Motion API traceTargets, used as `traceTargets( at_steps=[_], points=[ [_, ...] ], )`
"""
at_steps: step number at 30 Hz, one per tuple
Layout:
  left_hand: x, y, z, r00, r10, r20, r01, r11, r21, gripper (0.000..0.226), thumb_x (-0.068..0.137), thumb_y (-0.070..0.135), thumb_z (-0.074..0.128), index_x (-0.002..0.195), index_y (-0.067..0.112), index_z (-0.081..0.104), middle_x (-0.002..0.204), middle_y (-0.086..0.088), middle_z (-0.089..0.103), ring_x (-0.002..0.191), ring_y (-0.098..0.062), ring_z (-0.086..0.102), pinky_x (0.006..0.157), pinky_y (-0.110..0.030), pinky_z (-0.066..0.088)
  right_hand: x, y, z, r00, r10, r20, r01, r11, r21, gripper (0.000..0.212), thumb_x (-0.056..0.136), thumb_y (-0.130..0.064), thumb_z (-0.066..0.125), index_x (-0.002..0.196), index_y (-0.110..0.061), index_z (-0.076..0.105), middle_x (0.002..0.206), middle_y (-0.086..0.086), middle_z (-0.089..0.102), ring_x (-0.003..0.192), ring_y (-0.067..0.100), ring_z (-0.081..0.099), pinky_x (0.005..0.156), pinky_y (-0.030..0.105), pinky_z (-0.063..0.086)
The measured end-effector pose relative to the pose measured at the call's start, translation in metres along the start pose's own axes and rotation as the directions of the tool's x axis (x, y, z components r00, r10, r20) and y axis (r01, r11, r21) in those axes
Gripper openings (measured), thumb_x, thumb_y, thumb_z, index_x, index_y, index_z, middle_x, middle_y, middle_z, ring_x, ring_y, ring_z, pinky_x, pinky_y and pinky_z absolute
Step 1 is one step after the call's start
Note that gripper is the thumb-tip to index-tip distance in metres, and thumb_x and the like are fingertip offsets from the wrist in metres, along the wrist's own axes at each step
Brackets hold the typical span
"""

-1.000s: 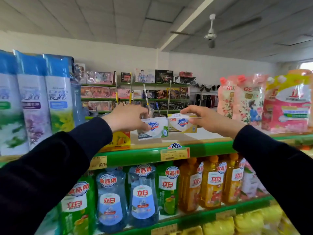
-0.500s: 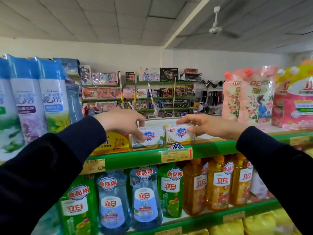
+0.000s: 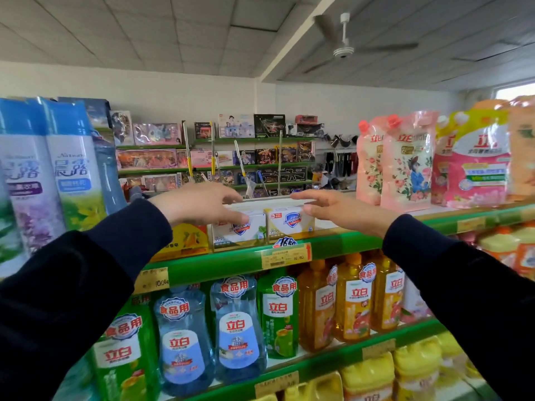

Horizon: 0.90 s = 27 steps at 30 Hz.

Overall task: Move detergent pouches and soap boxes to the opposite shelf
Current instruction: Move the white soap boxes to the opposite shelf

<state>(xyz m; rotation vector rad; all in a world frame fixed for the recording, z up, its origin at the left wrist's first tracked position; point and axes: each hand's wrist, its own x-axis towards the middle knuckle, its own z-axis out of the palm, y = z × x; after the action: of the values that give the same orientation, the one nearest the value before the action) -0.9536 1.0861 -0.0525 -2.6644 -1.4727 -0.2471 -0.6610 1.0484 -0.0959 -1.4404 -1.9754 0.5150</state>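
Two soap boxes stand side by side on the top shelf (image 3: 347, 241): a white and green soap box (image 3: 241, 231) on the left and a white and yellow soap box (image 3: 289, 222) on the right. My left hand (image 3: 199, 205) hovers over the left box with fingers spread, its thumb close to the box's top edge. Beside the right box is my right hand (image 3: 338, 208), fingers relaxed and holding nothing. Pink detergent pouches (image 3: 405, 160) stand upright further right on the same shelf.
A yellow box (image 3: 185, 241) sits left of the soap boxes. Tall blue air-freshener cans (image 3: 66, 169) fill the shelf's left end. Dish-soap bottles (image 3: 237, 328) line the shelf below. A far shelf with toy boxes (image 3: 231, 149) stands behind.
Both hands set the two soap boxes down on the top shelf and released them. The fingers have since opened and lifted slightly off the boxes.
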Motion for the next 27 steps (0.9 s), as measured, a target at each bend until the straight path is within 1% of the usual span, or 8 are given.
traceTargets(
  at_steps=[4,7,10,14,16,20,23,27],
  points=[
    [-0.006,0.02,0.002,0.957,0.083,-0.279,-0.128,0.981,-0.146,0.057,0.092,0.06,0.06,0.142,0.034,0.056,0.15,0.01,0.053,0.135,-0.016,0.051,0.105,-0.034,0.04,-0.023,-0.004,-0.006,0.97,-0.043,-0.237,0.032,0.998,-0.05,0.037,0.106,-0.031,0.05,0.142,-0.036,0.055,0.145,-0.017,0.048,0.118,-0.008,0.047,0.101,0.026,0.031],
    [-0.007,0.042,0.009,0.921,0.131,-0.366,-0.243,0.928,-0.281,0.047,0.092,0.054,0.064,0.136,0.036,0.06,0.147,0.012,0.055,0.134,-0.013,0.05,0.104,-0.032,0.038,-0.048,-0.003,-0.006,0.918,-0.037,-0.395,0.024,0.999,-0.038,0.032,0.103,-0.031,0.055,0.135,-0.033,0.062,0.142,-0.012,0.053,0.123,0.003,0.048,0.106,0.032,0.036],
    [-0.006,0.07,0.021,0.898,0.199,-0.392,-0.356,0.853,-0.382,0.043,0.092,0.05,0.066,0.133,0.038,0.061,0.144,0.015,0.057,0.131,-0.009,0.051,0.101,-0.031,0.038,-0.086,0.0,-0.004,0.868,-0.015,-0.497,-0.011,0.999,-0.05,0.028,0.1,-0.033,0.059,0.127,-0.031,0.066,0.141,-0.012,0.054,0.129,0.005,0.048,0.112,0.036,0.035],
    [-0.003,0.115,0.04,0.858,0.299,-0.418,-0.485,0.741,-0.464,0.036,0.092,0.046,0.068,0.127,0.041,0.063,0.14,0.015,0.059,0.124,-0.007,0.052,0.095,-0.03,0.036,-0.145,0.003,-0.006,0.827,0.008,-0.563,-0.087,0.99,-0.114,0.026,0.098,-0.032,0.062,0.124,-0.031,0.068,0.121,-0.033,0.051,0.112,-0.02,0.044,0.107,0.033,0.038],
    [-0.001,0.151,0.053,0.841,0.361,-0.403,-0.534,0.677,-0.506,0.037,0.092,0.044,0.069,0.128,0.04,0.062,0.139,0.015,0.059,0.118,-0.006,0.05,0.094,-0.03,0.036,-0.187,0.006,-0.011,0.792,0.046,-0.608,-0.147,0.982,-0.118,0.024,0.098,-0.029,0.063,0.122,-0.03,0.069,0.119,-0.033,0.052,0.109,-0.011,0.051,0.104,0.035,0.044],
    [-0.003,0.229,0.073,0.764,0.54,-0.351,-0.634,0.531,-0.562,0.046,0.091,0.041,0.072,0.134,0.031,0.06,0.141,0.01,0.059,0.127,-0.01,0.052,0.103,-0.031,0.039,-0.271,0.008,-0.025,0.711,0.116,-0.693,-0.285,0.949,-0.133,0.025,0.096,-0.032,0.064,0.12,-0.035,0.068,0.124,-0.019,0.059,0.11,-0.011,0.054,0.088,0.014,0.039],
    [-0.012,0.292,0.081,0.683,0.65,-0.334,-0.675,0.385,-0.63,0.048,0.09,0.039,0.073,0.135,0.03,0.06,0.138,0.013,0.059,0.124,-0.006,0.055,0.107,-0.031,0.042,-0.34,0.003,-0.037,0.628,0.194,-0.754,-0.416,0.902,-0.115,0.026,0.095,-0.035,0.066,0.121,-0.041,0.064,0.127,-0.015,0.061,0.113,-0.001,0.058,0.094,0.027,0.047],
    [-0.036,0.388,0.083,0.565,0.76,-0.322,-0.688,0.217,-0.693,0.048,0.091,0.036,0.073,0.137,0.031,0.059,0.137,0.014,0.059,0.128,-0.005,0.054,0.104,-0.025,0.042,-0.44,-0.013,-0.052,0.499,0.293,-0.815,-0.61,0.787,-0.091,0.04,0.093,-0.032,0.07,0.131,-0.032,0.06,0.133,-0.009,0.061,0.121,0.006,0.058,0.101,0.034,0.047]
  ],
)
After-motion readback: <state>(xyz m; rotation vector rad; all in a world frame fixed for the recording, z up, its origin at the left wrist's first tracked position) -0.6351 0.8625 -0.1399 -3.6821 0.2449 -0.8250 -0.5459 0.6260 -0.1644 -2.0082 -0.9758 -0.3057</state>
